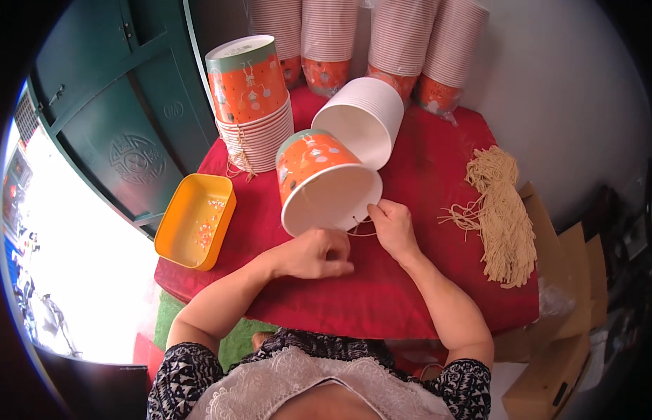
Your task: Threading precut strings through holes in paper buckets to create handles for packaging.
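Observation:
An orange paper bucket (315,159) with a green base lies tilted on the red table, its white mouth facing me. My right hand (394,225) is closed at the right of its rim, thumb on the inner edge. A thin beige cord (362,234) hangs in a small loop at the rim beside those fingers. Just below the rim's lower edge, my left hand (315,253) has its fingers curled toward the thumb. What it may hold is too small to make out. Nested white buckets (361,115) lie on their side right behind the orange one.
Upright buckets (252,105) are stacked at the back left, cords hanging down. A yellow tray (188,220) with small orange and white pieces sits at left. At right lies a bundle of beige cords (504,217). Wrapped bucket stacks (403,42) line the wall; cardboard boxes (557,364) stand beside the table.

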### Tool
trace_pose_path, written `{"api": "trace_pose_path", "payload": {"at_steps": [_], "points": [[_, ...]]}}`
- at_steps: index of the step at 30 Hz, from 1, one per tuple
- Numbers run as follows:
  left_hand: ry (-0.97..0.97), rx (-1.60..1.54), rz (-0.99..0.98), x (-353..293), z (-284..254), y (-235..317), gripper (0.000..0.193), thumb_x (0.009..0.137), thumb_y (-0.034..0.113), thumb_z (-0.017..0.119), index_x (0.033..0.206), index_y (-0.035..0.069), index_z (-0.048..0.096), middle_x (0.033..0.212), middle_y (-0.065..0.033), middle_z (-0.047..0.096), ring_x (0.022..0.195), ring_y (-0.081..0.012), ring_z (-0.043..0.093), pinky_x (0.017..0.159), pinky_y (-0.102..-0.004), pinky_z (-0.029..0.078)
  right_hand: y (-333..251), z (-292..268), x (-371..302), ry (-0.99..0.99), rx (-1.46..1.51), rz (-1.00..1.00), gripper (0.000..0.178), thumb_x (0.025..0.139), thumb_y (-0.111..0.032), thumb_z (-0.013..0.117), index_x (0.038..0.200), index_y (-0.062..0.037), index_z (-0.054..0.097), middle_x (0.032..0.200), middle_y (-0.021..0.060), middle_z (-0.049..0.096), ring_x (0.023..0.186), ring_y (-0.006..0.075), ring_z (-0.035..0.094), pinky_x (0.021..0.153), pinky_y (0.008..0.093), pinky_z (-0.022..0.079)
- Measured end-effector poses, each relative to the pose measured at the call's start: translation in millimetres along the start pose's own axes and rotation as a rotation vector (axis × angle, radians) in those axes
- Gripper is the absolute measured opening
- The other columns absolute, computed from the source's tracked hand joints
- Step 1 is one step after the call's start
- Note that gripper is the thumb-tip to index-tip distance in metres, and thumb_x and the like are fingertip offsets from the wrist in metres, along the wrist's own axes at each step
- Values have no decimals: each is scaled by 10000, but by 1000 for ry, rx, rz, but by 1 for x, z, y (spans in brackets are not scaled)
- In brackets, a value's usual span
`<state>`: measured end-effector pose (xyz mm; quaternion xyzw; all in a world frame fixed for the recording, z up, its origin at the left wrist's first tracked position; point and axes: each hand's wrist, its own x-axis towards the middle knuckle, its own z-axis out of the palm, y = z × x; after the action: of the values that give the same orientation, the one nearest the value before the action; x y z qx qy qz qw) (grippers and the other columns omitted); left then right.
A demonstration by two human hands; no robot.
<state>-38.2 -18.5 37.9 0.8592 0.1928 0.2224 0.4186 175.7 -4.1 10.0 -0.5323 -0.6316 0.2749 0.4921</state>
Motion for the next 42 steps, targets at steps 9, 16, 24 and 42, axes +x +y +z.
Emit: {"api": "trace_pose_path", "payload": {"at_steps": [9, 16, 24, 42], "points": [[55, -776, -198, -43, -62, 8, 753, 985, 598, 409, 512, 31, 558, 728, -225, 693, 514, -192, 624, 394, -234, 395, -11, -24, 7, 97, 146, 30, 262, 965, -106, 566, 750, 44, 557, 585, -16, 424, 577, 56, 382, 504, 290, 332], [602, -900, -458, -23, -65, 5, 814, 936, 708, 404, 1339, 3, 467, 1263, -182, 614, 1071, -204, 643, 922, -400, 527, -11, -25, 8, 119, 9, -145, 231, 958, -83, 597, 764, 38, 568, 572, 31, 459, 537, 77, 386, 475, 301, 337], [736, -1178, -356, -6, -37, 18, 761, 903, 611, 593, 1411, 68, 432, 1340, -117, 583, 1219, -235, 580, 1033, -461, 464, -22, -21, 3, 71, -127, -213, 156, 957, -90, 608, 864, 33, 584, 678, 56, 511, 626, 95, 477, 543, 283, 399], [719, -1068, -182, 10, 1, 2, 615, 927, 479, 642, 1311, 52, 423, 1185, -86, 611, 1043, -181, 654, 822, -396, 592, -49, 6, -37, -235, 359, -405, 275, 917, -236, 709, 1004, 14, 635, 1024, 77, 600, 885, 166, 591, 783, 288, 497]]}}
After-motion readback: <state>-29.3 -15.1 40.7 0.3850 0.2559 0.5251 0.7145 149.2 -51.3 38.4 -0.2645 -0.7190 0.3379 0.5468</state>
